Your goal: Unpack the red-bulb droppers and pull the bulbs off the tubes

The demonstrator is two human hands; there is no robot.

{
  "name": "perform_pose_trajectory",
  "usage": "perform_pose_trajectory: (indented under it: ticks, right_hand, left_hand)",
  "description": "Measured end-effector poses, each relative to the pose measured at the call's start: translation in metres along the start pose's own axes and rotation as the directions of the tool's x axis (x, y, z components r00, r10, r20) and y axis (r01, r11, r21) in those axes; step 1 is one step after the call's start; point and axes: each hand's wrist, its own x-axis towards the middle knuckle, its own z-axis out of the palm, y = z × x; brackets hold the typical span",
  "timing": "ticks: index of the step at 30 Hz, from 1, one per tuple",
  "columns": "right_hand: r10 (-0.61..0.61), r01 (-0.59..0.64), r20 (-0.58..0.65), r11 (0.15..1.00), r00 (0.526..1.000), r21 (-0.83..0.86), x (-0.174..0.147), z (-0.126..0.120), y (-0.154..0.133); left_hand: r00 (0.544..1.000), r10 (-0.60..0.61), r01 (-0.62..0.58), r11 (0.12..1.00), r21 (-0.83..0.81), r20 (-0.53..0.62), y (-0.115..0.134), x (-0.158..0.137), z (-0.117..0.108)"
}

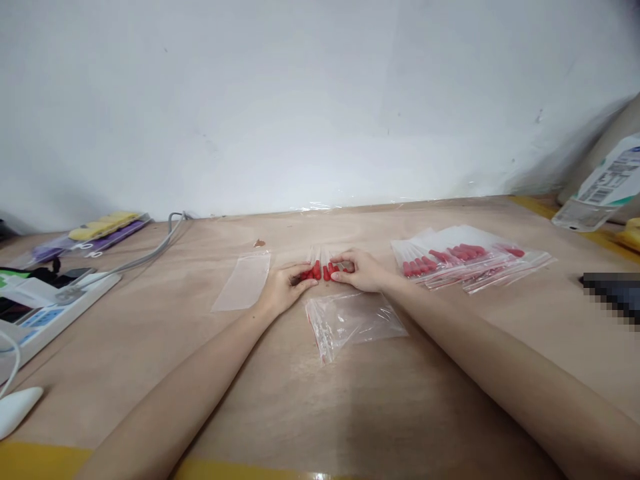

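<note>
Several droppers (pixel 327 273) with red bulbs and thin clear tubes lie side by side at the middle of the table, tubes pointing away from me. My left hand (pixel 286 287) is curled round the red bulbs at the left end of the row. From the other side, my right hand (pixel 365 272) closes its thumb and fingers on the right end; its fingers partly hide the bulbs there. A clear zip bag (pixel 363 323) lies flat just in front of my hands. Left of them is a flat translucent plastic piece (pixel 243 283).
Clear zip bags (pixel 450 257) holding red-bulbed droppers are piled to the right. At left stand a power strip (pixel 75 310) with a grey cable (pixel 145 261) and yellow-and-purple packets (pixel 107 227). A plastic bottle (pixel 595 200) lies far right, and a white wall (pixel 320 100) rises behind.
</note>
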Motion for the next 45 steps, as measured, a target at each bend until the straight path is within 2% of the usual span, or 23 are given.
perform_pose_trajectory:
  ticks: [3, 9, 14, 16, 19, 24, 28, 30, 33, 35, 37, 39, 41, 45]
  right_hand:
    - [-0.024, 0.024, -0.031, 1.0, 0.999, 0.012, 0.0, 0.007, -0.005]
    - [-0.016, 0.021, -0.088, 0.998, 0.996, 0.056, -0.004, 0.012, -0.002]
    - [0.139, -0.132, -0.031, 0.979, 0.99, 0.157, -0.009, -0.001, 0.01]
    - [0.161, -0.158, -0.005, 0.972, 0.987, 0.173, -0.008, -0.004, 0.013]
    - [0.15, -0.145, -0.014, 0.969, 0.989, 0.199, -0.005, 0.002, 0.012]
    - [0.148, -0.126, -0.097, 0.972, 0.984, 0.199, -0.004, 0.016, 0.002]
    - [0.149, -0.127, -0.125, 0.978, 0.981, 0.167, -0.008, 0.013, -0.003]
    - [0.15, -0.13, -0.134, 0.981, 0.98, 0.145, -0.01, 0.007, -0.005]
    - [0.136, -0.123, -0.148, 0.988, 0.98, 0.094, -0.022, -0.005, -0.01]
    - [0.063, -0.062, -0.144, 0.998, 0.988, 0.01, -0.037, -0.013, -0.016]
    - [-0.065, 0.058, -0.091, 0.995, 0.994, -0.082, -0.058, -0.02, -0.022]
    - [-0.185, 0.181, -0.021, 0.976, 0.983, -0.123, -0.079, -0.026, -0.029]
    - [-0.246, 0.257, 0.076, 0.945, 0.966, -0.205, -0.096, -0.03, -0.032]
    - [-0.221, 0.282, 0.209, 0.9, 0.952, -0.333, -0.108, -0.03, -0.028]
  left_hand:
    - [1.0, -0.009, 0.008, 1.0, -0.018, -0.02, 0.0, -0.001, 0.0]
    - [1.0, 0.018, -0.017, 0.999, 0.047, -0.021, 0.002, 0.0, -0.002]
    - [0.998, 0.062, -0.062, 0.993, 0.103, 0.01, 0.004, 0.002, -0.004]
    - [0.997, 0.076, -0.076, 0.99, 0.116, 0.01, 0.004, 0.002, -0.004]
    - [0.996, 0.088, -0.089, 0.988, 0.126, 0.011, 0.003, 0.003, -0.003]
    - [0.998, 0.054, -0.055, 0.995, 0.085, 0.015, -0.001, 0.002, -0.001]
    - [0.998, 0.057, -0.057, 0.996, 0.075, 0.006, -0.001, 0.003, -0.001]
    - [0.997, 0.07, -0.067, 0.993, 0.102, -0.024, 0.001, 0.003, -0.002]
    - [0.98, 0.094, -0.072, 0.989, 0.133, -0.172, 0.007, 0.002, -0.005]
    - [0.959, 0.079, -0.047, 0.991, 0.124, -0.272, 0.015, -0.004, -0.008]
    - [0.956, 0.009, 0.019, 0.996, 0.092, -0.294, 0.026, -0.015, -0.01]
    - [0.967, -0.112, 0.124, 0.991, 0.039, -0.228, 0.041, -0.03, -0.011]
    - [0.965, -0.241, 0.24, 0.971, -0.023, -0.102, 0.055, -0.044, -0.011]
    - [0.929, -0.333, 0.351, 0.931, -0.101, 0.16, 0.071, -0.059, -0.009]
